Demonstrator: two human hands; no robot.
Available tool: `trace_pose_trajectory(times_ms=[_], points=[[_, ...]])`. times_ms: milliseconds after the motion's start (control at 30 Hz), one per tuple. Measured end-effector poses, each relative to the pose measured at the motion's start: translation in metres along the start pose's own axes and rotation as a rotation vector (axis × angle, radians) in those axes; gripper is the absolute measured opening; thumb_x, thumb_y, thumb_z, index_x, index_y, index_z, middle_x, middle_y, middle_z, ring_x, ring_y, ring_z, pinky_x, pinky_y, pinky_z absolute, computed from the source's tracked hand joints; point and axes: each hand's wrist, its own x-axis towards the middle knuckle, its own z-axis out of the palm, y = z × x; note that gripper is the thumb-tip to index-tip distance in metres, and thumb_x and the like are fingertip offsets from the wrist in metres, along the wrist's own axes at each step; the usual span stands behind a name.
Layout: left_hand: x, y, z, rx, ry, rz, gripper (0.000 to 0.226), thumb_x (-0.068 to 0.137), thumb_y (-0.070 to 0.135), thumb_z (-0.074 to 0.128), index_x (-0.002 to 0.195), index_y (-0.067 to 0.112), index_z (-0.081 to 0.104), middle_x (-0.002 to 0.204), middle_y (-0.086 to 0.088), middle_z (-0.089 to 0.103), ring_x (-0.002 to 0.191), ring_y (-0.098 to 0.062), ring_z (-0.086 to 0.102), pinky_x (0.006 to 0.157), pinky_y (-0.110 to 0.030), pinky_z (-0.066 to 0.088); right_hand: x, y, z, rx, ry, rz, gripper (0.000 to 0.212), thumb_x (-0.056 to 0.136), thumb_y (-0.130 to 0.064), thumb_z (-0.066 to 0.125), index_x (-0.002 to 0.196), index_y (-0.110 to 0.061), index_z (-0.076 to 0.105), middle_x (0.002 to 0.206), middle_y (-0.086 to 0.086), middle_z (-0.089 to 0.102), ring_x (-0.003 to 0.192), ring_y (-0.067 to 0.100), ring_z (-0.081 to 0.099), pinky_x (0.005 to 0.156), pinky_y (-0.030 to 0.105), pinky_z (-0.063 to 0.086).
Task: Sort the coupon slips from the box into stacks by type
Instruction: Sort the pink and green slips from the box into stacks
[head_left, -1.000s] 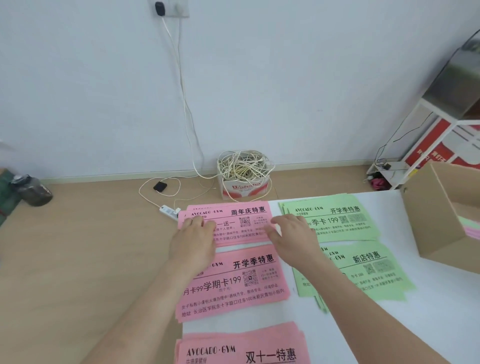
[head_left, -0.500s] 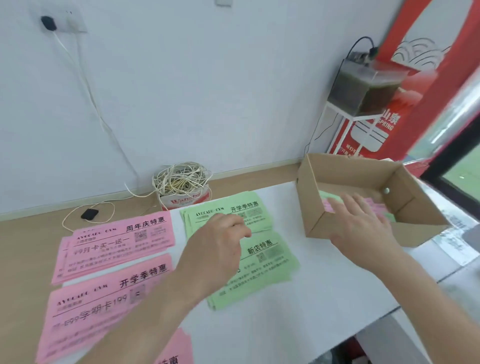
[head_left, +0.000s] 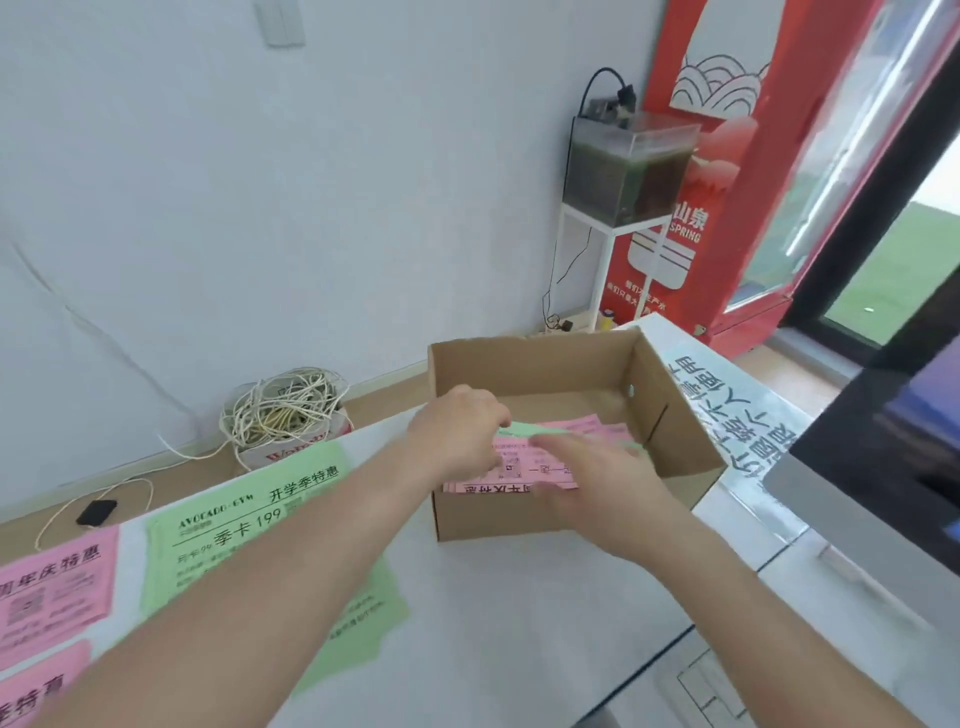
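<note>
Both hands are working inside the box right now, which is sitting open on the white table, over toward its right side. The left hand is reaching in over the near left wall, fingers curling down, and its grip is looking narrow, pinching the end of a green slip that is sticking out to the right above the pile. The right hand is coming in over the near wall, fingers stretching out flat and a little blurred, its grip wide and lying across the pink slips without closing on them. Those pink slips are lying loose in the bottom of the box, fanning toward the near left corner, print facing up. Out on the table, left of the box, a green stack is lying partly under the left forearm, with a second green stack showing just below it. Farther left, a pink stack is running off the frame edge, another pink one below that. Beyond the table, a cable coil is sitting on the floor by the wall, and a murky tank is standing on a white stand behind the box. A monitor is filling the right edge.
</note>
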Motion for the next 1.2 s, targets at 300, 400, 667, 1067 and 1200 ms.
trace_pose_trajectory(times_ms=[300, 400, 667, 1067, 1200], points=[[0.091, 0.008, 0.042, 0.259, -0.513, -0.076, 0.117, 0.050, 0.056, 0.086, 0.142, 0.017, 0.024, 0.137, -0.008, 0.040, 0.128, -0.028, 0.035, 0.109, -0.048, 0.029, 0.115, 0.087, 0.007, -0.121, -0.556, 0.033, 0.108, 0.069, -0.051, 0.079, 0.151, -0.033, 0.012, 0.155, -0.004, 0.028, 0.140, 0.023, 0.030, 0.109, 0.054, 0.032], [0.095, 0.009, 0.043, 0.232, -0.541, -0.121, 0.119, 0.048, 0.055, 0.087, 0.141, 0.021, 0.022, 0.137, -0.009, 0.040, 0.131, -0.029, 0.034, 0.108, -0.055, 0.020, 0.132, 0.087, 0.020, -0.190, -0.575, -0.008, 0.111, 0.063, -0.048, 0.083, 0.149, -0.035, 0.014, 0.149, 0.002, 0.032, 0.138, 0.026, 0.028, 0.107, 0.056, 0.032], [0.093, 0.006, 0.029, 0.163, -0.295, -0.173, 0.032, 0.069, 0.031, 0.081, 0.086, 0.022, 0.055, 0.091, 0.003, 0.065, 0.085, -0.021, 0.058, 0.086, -0.043, 0.043, 0.141, 0.082, 0.013, -0.209, -0.413, -0.046, 0.026, 0.081, -0.027, 0.072, 0.105, -0.024, 0.060, 0.102, -0.006, 0.059, 0.106, 0.021, 0.054, 0.099, 0.053, 0.028], [-0.035, -0.001, -0.103, 0.052, 0.383, -0.187, 0.018, 0.073, 0.012, 0.060, 0.083, 0.024, 0.053, 0.059, 0.005, 0.053, 0.064, -0.022, 0.054, 0.054, -0.031, 0.042, 0.047, 0.023, -0.114, 0.157, 0.214, -0.095, 0.027, 0.082, -0.023, 0.070, 0.103, -0.033, 0.056, 0.084, -0.011, 0.064, 0.075, 0.015, 0.058, 0.064, 0.034, 0.052], [-0.114, -0.014, -0.109, -0.389, 0.059, -0.249, 0.028, 0.069, 0.018, 0.080, 0.083, 0.036, 0.065, 0.077, 0.019, 0.069, 0.076, -0.001, 0.064, 0.071, -0.028, 0.051, -0.007, -0.010, -0.115, 0.630, 0.034, -0.100, 0.039, 0.080, -0.011, 0.075, 0.103, -0.035, 0.055, 0.090, -0.018, 0.071, 0.080, -0.001, 0.067, 0.062, 0.022, 0.057]])
